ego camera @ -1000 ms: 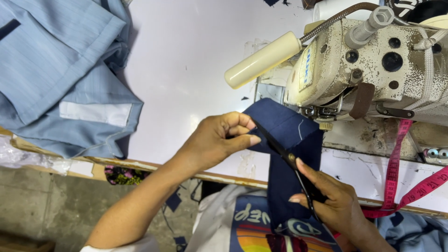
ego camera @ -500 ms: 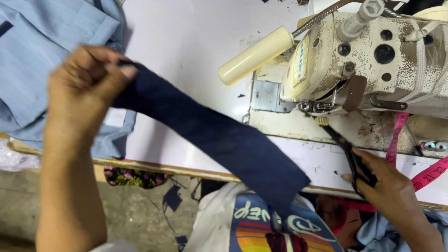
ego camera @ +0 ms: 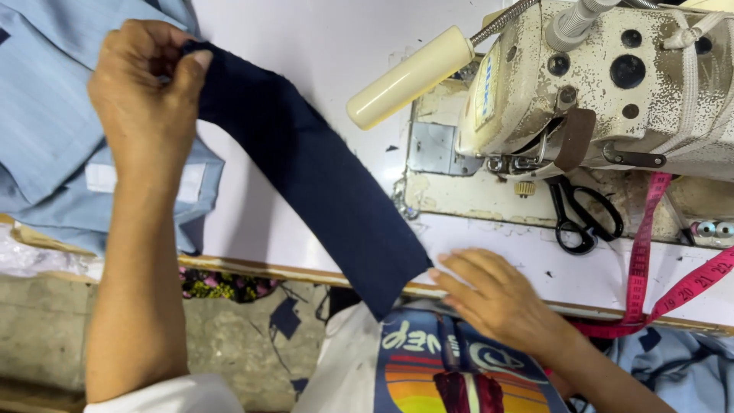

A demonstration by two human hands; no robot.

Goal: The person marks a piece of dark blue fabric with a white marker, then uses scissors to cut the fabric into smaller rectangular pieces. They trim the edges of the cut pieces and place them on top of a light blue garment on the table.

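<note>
My left hand (ego camera: pixel 145 95) pinches the far end of a long dark navy fabric strip (ego camera: pixel 313 172) and holds it up at the upper left, over light blue garments. The strip runs diagonally down to the table's front edge, where its lower end hangs just past the edge. My right hand (ego camera: pixel 497 294) lies flat with fingers spread on the white table (ego camera: pixel 306 53), its fingertips at the strip's lower end. Black scissors (ego camera: pixel 581 214) lie on the sewing machine bed, apart from both hands.
A worn cream sewing machine (ego camera: pixel 612 84) with a pale cylindrical handle (ego camera: pixel 409 76) fills the upper right. A pink measuring tape (ego camera: pixel 650 252) hangs over the table edge at right. Light blue folded garments (ego camera: pixel 46 115) lie at left. Fabric scraps dot the floor below.
My right hand has put the scissors down on the machine bed and moved left to the strip's lower end. My left hand still holds the strip's upper end stretched out at the upper left.
</note>
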